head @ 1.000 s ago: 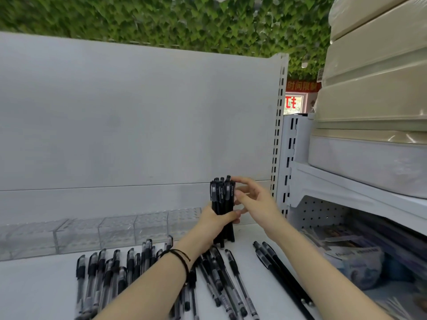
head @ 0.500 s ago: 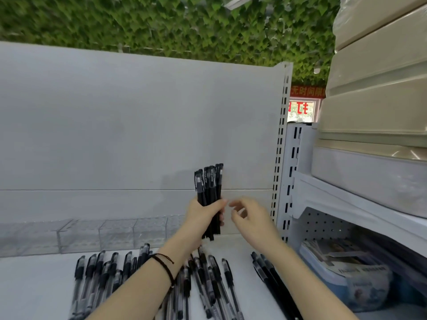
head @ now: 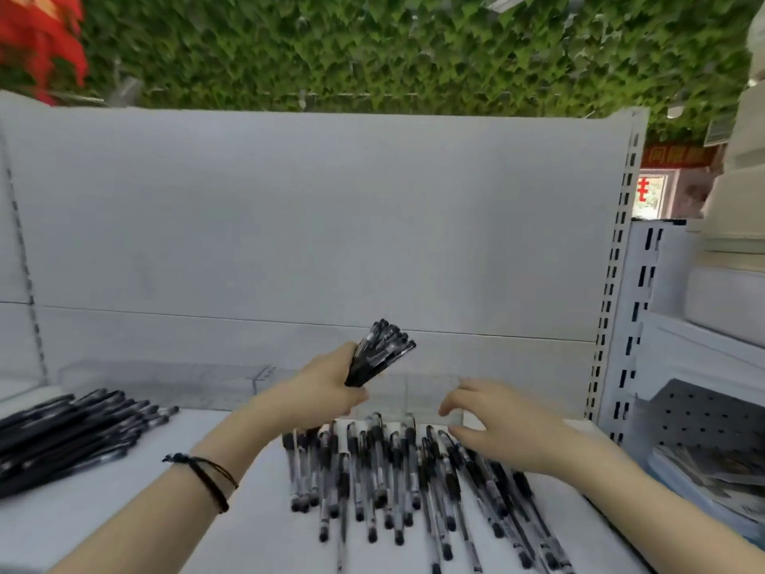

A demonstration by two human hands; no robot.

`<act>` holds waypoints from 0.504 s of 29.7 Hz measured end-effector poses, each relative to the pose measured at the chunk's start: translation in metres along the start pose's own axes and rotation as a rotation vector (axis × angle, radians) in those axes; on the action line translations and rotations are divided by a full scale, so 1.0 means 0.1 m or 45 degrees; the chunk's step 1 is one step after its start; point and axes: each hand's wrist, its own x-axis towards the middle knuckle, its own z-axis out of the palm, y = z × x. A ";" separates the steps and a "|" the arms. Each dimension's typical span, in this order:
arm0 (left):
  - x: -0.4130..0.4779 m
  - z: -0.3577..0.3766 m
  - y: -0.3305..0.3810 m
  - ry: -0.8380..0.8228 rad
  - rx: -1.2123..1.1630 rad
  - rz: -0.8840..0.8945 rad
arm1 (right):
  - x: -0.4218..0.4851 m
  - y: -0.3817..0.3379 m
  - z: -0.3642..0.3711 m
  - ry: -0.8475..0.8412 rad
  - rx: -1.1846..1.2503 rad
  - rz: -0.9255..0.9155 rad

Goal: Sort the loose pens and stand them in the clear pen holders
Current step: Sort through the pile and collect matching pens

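A person's left forearm, a black cord bracelet round the wrist, reaches across a white shelf. Between the two arms, and running under the right hand, a spread of loose pens lies on the shelf, clear barrels with black caps. The right hand hovers low over the right side of that spread, palm down, fingers relaxed and parted, holding nothing. Well to the left of the left hand, a second pile of pens lies slantwise on the same shelf. The left hand is clenched round a bundle of pens, gripping it near the lower end. The capped tops tilt up and to the right above the hand, off the shelf. Just beyond both hands stands a clear pen holder, its front wall between the left knuckles and the right fingertips. Motion blur makes it hard to say whether the right fingers touch it. More clear holders run in a row leftward behind the left hand, at the foot of the white back panel. To the right of the right hand rises a slotted upright, with printed packets on a lower side shelf and pale stacked boxes above. Overhead, green leaves cover the ceiling, with a red decoration at far left
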 end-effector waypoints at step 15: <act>-0.95 -1.24 -2.01 0.359 0.932 -0.456 | 0.88 -1.93 0.36 0.006 0.029 -0.070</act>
